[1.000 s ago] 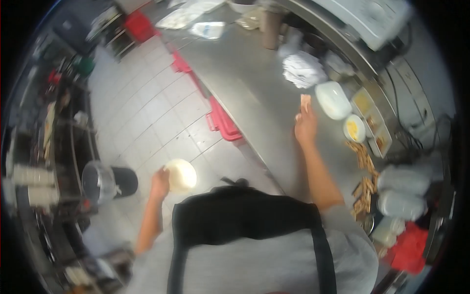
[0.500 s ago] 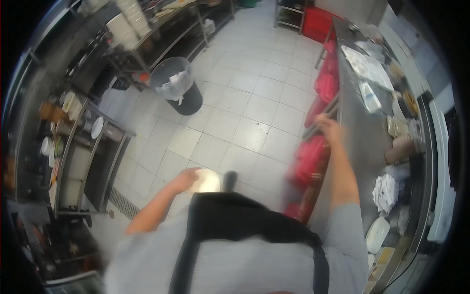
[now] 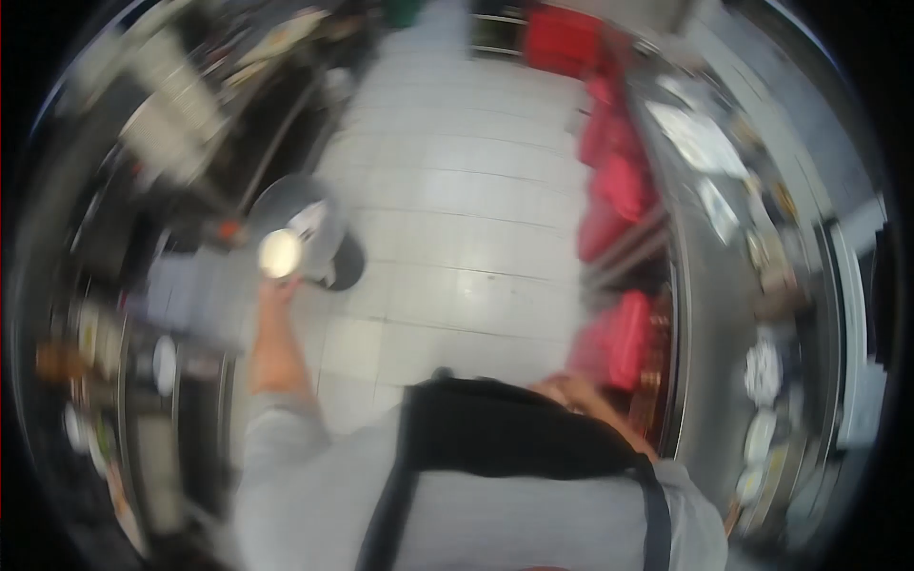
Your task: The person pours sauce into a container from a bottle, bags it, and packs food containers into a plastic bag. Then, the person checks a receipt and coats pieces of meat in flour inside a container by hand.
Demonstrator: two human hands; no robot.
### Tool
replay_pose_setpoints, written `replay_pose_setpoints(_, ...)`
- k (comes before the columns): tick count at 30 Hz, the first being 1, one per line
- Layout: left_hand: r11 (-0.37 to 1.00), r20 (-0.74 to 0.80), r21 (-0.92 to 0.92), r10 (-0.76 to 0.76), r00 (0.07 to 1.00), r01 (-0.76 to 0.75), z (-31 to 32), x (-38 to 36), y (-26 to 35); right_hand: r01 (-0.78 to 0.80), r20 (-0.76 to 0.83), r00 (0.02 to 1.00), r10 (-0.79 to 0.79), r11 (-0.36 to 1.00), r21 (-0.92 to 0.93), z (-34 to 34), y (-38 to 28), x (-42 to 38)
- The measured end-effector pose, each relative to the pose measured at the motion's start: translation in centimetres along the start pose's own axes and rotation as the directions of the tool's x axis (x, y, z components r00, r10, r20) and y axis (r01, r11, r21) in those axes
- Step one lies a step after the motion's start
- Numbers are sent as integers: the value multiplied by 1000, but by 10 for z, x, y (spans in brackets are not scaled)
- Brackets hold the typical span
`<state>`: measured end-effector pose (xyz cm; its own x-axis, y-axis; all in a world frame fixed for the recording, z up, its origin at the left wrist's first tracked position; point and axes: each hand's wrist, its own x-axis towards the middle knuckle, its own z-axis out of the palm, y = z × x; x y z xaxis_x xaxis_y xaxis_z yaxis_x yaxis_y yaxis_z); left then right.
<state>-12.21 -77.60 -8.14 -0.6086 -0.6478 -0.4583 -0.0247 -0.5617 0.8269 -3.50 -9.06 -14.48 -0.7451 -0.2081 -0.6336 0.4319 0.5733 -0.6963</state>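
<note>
- Head view: the tiled floor [image 3: 438, 190] ran as an aisle between shelves [image 3: 286, 95] and a long steel surface [image 3: 714, 285].
- Along that surface lay white packs [image 3: 695, 138], a crumpled bundle [image 3: 764, 373] and a white dish [image 3: 760, 436], in a rough row, perhaps to stay within reach; blur hid what the dish held.
- Pink bins [image 3: 624, 186] stood under and beside the surface's edge, probably to save floor room. Their contents could not be made out.
- A red crate [image 3: 562, 40] stood at the far end of the aisle.
- The dark bin [image 3: 350, 268] stood on the floor near the shelves, lined with a clear bag, likely so that waste could be lifted out in one go.
- The hands were well apart. The left hand [image 3: 278, 287], on an outstretched arm, was clamped on a tub's near side. The right hand [image 3: 571, 388] was beside the apron [image 3: 505, 428], partly hidden and blurred; I could not tell whether it held anything.
- The pale tub [image 3: 281, 253] showed in front of the bin's near rim, its round face upward, perhaps to keep it from tipping. What was in it could not be told.
- White scraps [image 3: 309, 219] lay inside the bin's bag.
</note>
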Motion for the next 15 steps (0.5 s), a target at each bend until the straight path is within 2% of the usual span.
replay_pose_setpoints(1,995,90,67,67,994,-73,10,20,27,-72,-71,994,88,977,199,-14,0,-3)
replay_pose_setpoints(2,997,10,72,-8,1000,7,38,43,42,-109,-136,975,177,910,400,-33,5,-5)
replay_pose_setpoints(3,994,-69,66,-82,994,87,66,64,57,16,-270,953,135,870,492,-54,21,-9)
replay_pose_setpoints(4,987,88,30,-161,983,158,78,79,57,155,-407,908,99,823,546,-76,42,-18)
replay_pose_setpoints(5,989,147,7,-150,978,151,100,68,50,292,-555,822,125,745,600,-96,49,-44)
replay_pose_setpoints(6,983,146,84,-172,974,161,90,114,29,431,-680,716,158,666,609,-115,44,-79)
replay_pose_setpoints(7,964,15,253,-83,996,76,94,121,2,562,-777,599,194,590,580,-132,37,-119)
replay_pose_setpoints(8,903,78,418,-143,987,98,99,119,-23,678,-850,472,235,519,520,-147,38,-156)
replay_pose_setpoints(9,889,103,434,-213,972,149,101,113,-56,641,-821,532,207,535,551,-171,69,-211)
replay_pose_setpoints(10,872,122,449,-279,953,198,99,112,-99,644,-898,207,388,637,423,-170,55,-239)
replay_pose_setpoints(11,851,136,465,-342,930,244,100,119,-139,624,-884,10,467,688,370,-174,92,-263)
replay_pose_setpoints(12,790,335,527,-532,778,313,108,123,-170,590,-835,-182,520,737,330,-176,132,-285)
replay_pose_setpoints(13,689,243,464,-703,668,557,130,114,-197,440,-731,-316,605,776,452,-171,128,-292)
replay_pose_setpoints(14,769,410,610,-513,754,191,145,81,-232,311,-601,-438,668,740,596,-165,126,-300)
replay_pose_setpoints(15,703,369,661,-610,701,263,181,40,-239,229,-508,-540,671,698,678,-161,151,-293)
